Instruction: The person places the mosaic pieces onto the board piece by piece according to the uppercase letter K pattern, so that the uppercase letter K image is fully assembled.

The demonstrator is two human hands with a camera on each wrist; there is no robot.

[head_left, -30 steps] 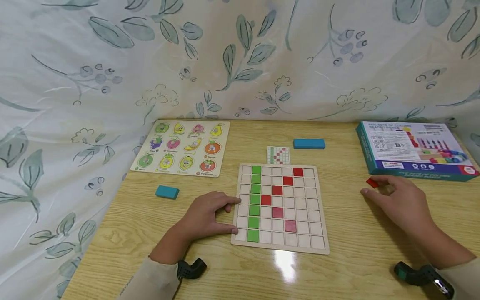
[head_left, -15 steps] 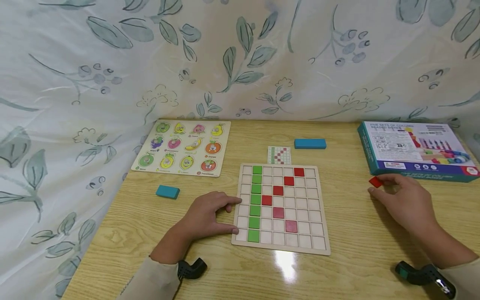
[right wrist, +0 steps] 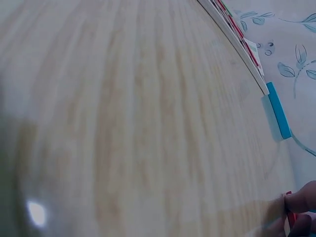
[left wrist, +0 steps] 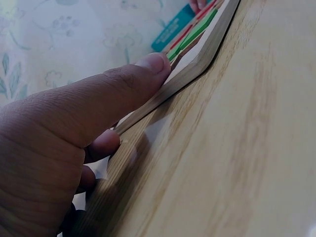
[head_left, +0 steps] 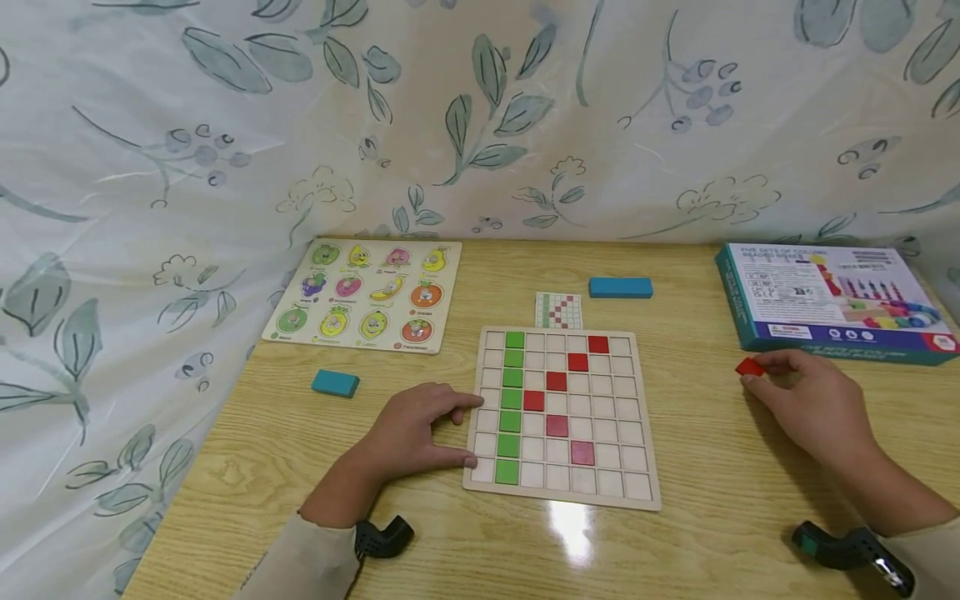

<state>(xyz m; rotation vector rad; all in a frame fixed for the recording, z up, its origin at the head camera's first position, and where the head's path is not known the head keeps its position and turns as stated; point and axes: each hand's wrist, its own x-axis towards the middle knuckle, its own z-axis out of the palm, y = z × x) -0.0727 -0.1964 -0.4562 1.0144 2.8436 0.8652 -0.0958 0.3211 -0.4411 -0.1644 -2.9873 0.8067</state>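
On the table lies a wooden grid board (head_left: pixel 562 497) with a column of green tiles (head_left: pixel 510 400) and a V of red tiles (head_left: pixel 533 401), two of them pinker. My left hand (head_left: pixel 408 429) rests at the board's left side, thumb and index fingertips touching its rim; the left wrist view shows the thumb (left wrist: pixel 143 74) on the edge. Off to the right, my right hand (head_left: pixel 817 400) pinches a red square tile (head_left: pixel 748 367) between thumb and fingers. Only a sliver of that tile (right wrist: pixel 291 215) shows in the right wrist view. A small pattern card (head_left: pixel 558 310) lies behind the board.
A fruit picture board (head_left: pixel 360 296) lies at the back left, with a blue block (head_left: pixel 335 383) in front of it. Another blue block (head_left: pixel 620 287) sits behind the grid board. A boxed bead set (head_left: pixel 836 300) lies at the back right, just beyond my right hand. A patterned curtain (head_left: pixel 480 117) hangs behind.
My right hand has shifted slightly right with the red tile, which has turned a little in the fingers. My left hand and the board stay put.
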